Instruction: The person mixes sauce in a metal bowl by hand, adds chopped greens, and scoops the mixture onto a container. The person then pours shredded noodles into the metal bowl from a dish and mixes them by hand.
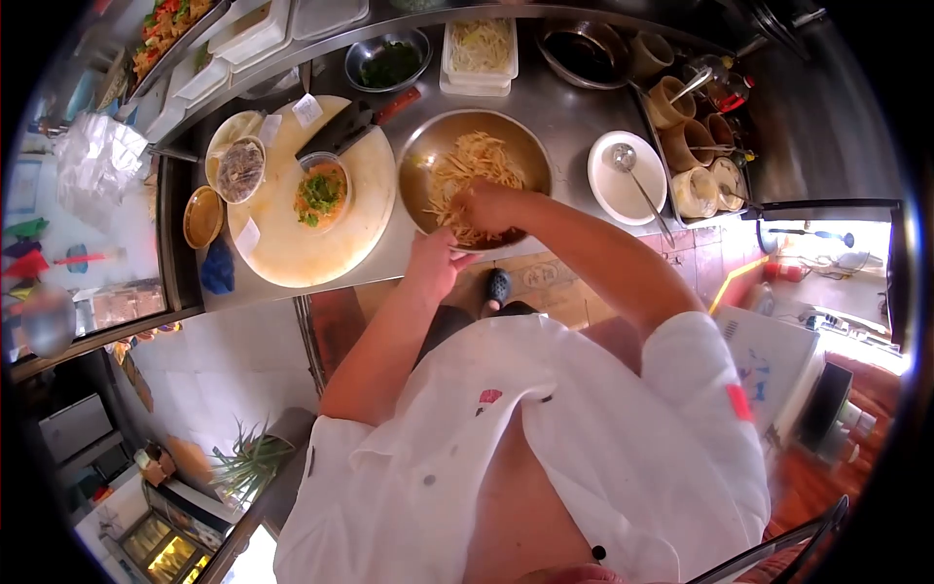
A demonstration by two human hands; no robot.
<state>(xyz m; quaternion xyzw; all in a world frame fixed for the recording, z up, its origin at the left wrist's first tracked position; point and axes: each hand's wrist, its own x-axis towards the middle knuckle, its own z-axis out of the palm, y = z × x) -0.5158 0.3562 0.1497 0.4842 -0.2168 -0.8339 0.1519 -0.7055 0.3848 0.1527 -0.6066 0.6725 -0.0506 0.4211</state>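
Note:
A wide metal mixing bowl [419, 156] at the counter's front edge holds a heap of pale yellow-brown shredded strips [480, 156], whose exact kind I cannot make out. My left hand [435, 265] grips the bowl's near rim, thumb towards the inside. Reaching in from the right, my right hand [483, 207] is down among the strips with its fingers curled into them; the fingertips are partly hidden. Left of the bowl, a clear round tub [324, 192] with orange shreds and chopped greens stands on a round cutting board [370, 229].
A cleaver [341, 127] lies on the board's far side. Behind the bowl are a bowl of greens [389, 60] and a white tub of sprouts [480, 49]. To the right stand a white bowl with a ladle [601, 190] and several seasoning pots [686, 144]. A blue cloth [218, 268] lies at left.

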